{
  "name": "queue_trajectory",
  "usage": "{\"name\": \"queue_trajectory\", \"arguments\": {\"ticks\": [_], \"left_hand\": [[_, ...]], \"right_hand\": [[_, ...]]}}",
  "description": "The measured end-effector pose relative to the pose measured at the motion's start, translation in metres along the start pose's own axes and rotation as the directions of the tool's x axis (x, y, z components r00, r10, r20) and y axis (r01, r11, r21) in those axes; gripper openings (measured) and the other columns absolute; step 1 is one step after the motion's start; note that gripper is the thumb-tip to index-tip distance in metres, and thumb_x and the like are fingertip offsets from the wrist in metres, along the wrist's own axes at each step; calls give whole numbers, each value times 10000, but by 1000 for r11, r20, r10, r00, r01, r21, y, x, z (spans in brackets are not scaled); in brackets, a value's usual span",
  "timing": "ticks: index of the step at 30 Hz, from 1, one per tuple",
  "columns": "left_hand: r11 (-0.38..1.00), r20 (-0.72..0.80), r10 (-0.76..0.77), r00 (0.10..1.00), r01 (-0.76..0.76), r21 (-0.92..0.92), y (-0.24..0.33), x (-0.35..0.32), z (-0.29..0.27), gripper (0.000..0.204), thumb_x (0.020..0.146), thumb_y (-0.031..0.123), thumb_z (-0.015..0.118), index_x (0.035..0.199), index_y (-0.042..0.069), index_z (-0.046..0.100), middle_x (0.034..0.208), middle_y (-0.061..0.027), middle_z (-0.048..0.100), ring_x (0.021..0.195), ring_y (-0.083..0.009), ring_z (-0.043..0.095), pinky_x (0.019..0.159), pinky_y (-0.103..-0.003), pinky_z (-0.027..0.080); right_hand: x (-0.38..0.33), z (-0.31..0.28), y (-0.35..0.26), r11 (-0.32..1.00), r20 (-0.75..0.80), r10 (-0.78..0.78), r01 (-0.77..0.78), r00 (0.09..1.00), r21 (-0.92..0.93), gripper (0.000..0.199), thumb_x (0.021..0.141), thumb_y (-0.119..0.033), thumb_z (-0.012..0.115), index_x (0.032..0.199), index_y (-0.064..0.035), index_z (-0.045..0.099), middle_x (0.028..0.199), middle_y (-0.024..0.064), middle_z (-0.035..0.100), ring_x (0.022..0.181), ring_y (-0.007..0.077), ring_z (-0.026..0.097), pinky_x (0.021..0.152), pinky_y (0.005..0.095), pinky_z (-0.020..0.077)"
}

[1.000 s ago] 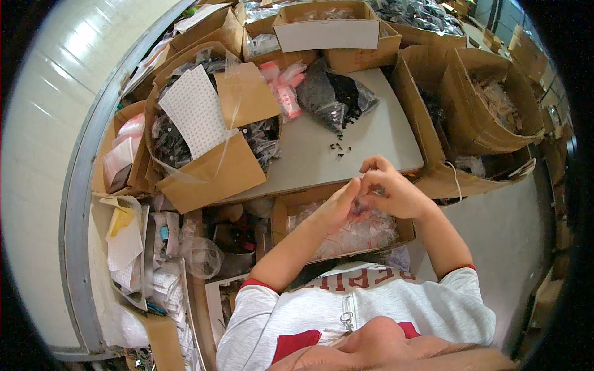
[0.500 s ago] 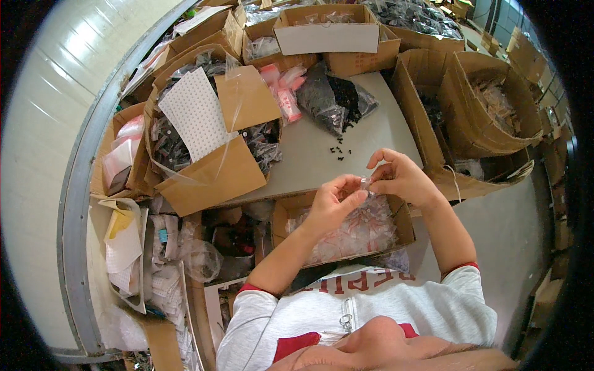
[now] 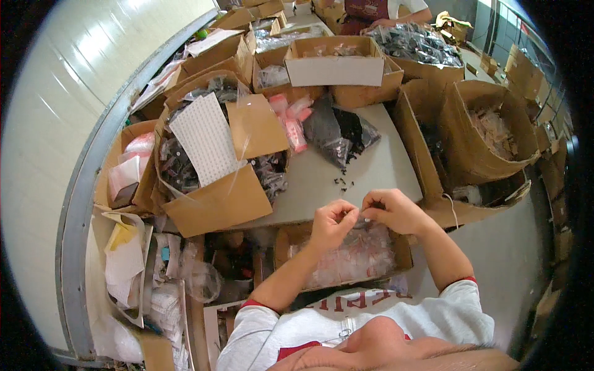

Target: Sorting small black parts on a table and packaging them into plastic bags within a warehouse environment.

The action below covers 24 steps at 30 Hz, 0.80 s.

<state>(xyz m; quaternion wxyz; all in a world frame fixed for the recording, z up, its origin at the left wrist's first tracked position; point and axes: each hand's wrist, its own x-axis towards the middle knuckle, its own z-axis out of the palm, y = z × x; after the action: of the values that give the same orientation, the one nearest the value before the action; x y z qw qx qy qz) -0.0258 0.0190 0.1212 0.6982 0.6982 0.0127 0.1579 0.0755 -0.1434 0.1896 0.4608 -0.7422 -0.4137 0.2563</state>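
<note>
My left hand [image 3: 334, 225] and my right hand [image 3: 391, 211] meet above a cardboard box, both with fingers closed in a pinch. Between the fingertips is a small clear plastic piece [image 3: 365, 217], mostly hidden, so its exact kind cannot be made out. Below them the open box [image 3: 403, 247] holds many small clear plastic bags [image 3: 349, 260] with red lines. Beyond my hands several tiny black parts [image 3: 343, 183] lie on the pale tabletop [image 3: 309, 191]. More black parts spill from a dark plastic bag [image 3: 328, 133].
Pink-and-clear plastic packets [image 3: 296, 131] lie left of the dark bag. A carton with a dotted white sheet [image 3: 207, 139] stands at the left, tall cartons [image 3: 492, 123] at the right. Across the far side are a white-fronted box [image 3: 334, 71] and another person [image 3: 377, 11].
The view has tilted up, so a person at the far side now shows. My hands have come lower and closer together, and the clear piece between them is more hidden.
</note>
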Motion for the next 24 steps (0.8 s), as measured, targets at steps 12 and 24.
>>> {"name": "queue_trajectory", "arguments": {"ticks": [12,24], "left_hand": [[968,-31,222,974,-217,128,-3,19,-16,139,884,110,618,798,3,592,735,-5,556,655,-65,467,578,-215,378],[912,-61,193,979,-156,380,-37,22,-24,192,831,158,650,977,36,625,897,-93,645,826,-180,615,716,-309,476]], "right_hand": [[34,-9,-5,948,74,-216,228,973,-222,125,836,-140,632,917,-45,620,825,165,639,770,364,606,680,391,484],[195,-146,-40,947,-646,-313,276,696,-161,189,905,-109,573,1073,-26,547,826,59,571,698,109,542,635,269,473]]}}
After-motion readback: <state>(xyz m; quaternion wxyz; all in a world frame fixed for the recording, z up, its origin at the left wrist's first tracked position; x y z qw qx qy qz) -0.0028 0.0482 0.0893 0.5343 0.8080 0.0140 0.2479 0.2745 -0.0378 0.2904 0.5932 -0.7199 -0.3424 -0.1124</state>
